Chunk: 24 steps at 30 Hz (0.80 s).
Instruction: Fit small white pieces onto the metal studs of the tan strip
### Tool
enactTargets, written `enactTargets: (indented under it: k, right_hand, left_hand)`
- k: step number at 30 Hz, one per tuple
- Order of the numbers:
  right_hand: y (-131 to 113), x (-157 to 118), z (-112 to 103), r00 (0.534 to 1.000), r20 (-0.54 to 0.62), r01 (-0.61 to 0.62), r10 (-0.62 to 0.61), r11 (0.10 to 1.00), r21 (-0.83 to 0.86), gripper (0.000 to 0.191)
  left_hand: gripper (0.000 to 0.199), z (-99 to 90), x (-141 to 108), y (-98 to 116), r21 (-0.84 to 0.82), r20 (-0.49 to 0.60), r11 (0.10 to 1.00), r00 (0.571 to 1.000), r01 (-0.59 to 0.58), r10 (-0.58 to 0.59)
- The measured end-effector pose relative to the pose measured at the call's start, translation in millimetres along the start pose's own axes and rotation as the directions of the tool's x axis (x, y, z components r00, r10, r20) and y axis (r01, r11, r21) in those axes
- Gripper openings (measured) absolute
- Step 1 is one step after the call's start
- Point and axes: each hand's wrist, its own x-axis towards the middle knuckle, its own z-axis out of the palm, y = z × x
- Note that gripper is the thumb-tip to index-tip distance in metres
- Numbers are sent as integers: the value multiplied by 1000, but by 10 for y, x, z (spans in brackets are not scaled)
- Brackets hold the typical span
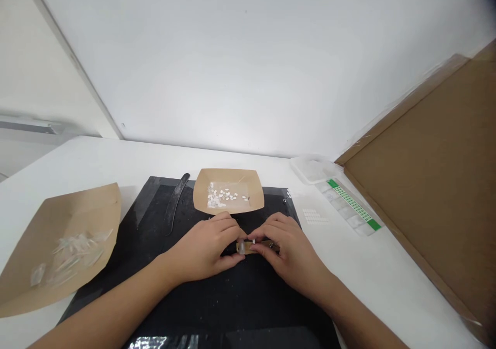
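Over the black mat, both hands meet at a small tan strip (pixel 250 251). My left hand (pixel 211 245) is closed, thumb and index finger at the strip's left end around a small clear piece (pixel 241 247). From the other side my right hand (pixel 289 243) pinches a tiny white piece (pixel 254 241) between thumb and forefinger, close above the strip. Small dark or shiny bits (pixel 272 245) show by the right fingers, too small to name. Just beyond the hands, a brown paper tray (pixel 201 183) holds many small white oval pieces (pixel 225 196).
A larger paper tray (pixel 34 225) with clear plastic pieces (pixel 73 253) stands left. A black nail-file-like strip (pixel 176 204) lies on the black mat (pixel 217 307). Right are white dots (pixel 315 217), a green-labelled clear case (pixel 352 204), a translucent lid (pixel 313 169) and a cardboard panel (pixel 426 168).
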Motion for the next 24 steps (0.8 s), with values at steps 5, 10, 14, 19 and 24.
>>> enactTargets:
  k: [5,10,14,19,24]
  right_hand:
    - [-4,-8,36,999,24,-34,35,999,-32,17]
    - [-16,-12,71,998,44,-46,47,998,-39,16]
    - [-23,-18,53,997,47,-58,59,998,-26,19]
    - [-46,-19,18,996,50,-69,70,997,-19,21]
    - [-49,-19,21,992,59,-113,114,993,-22,22]
  left_hand:
    - [14,-1,0,2,-11,31,999,999,42,-41]
    - [31,-10,-9,13,-24,38,996,996,80,-79]
    - [27,-15,-1,16,-17,50,996,995,89,-88]
    - [25,-14,6,11,-4,50,997,995,82,-82]
    - [26,-11,7,2,-8,57,996,995,89,-88]
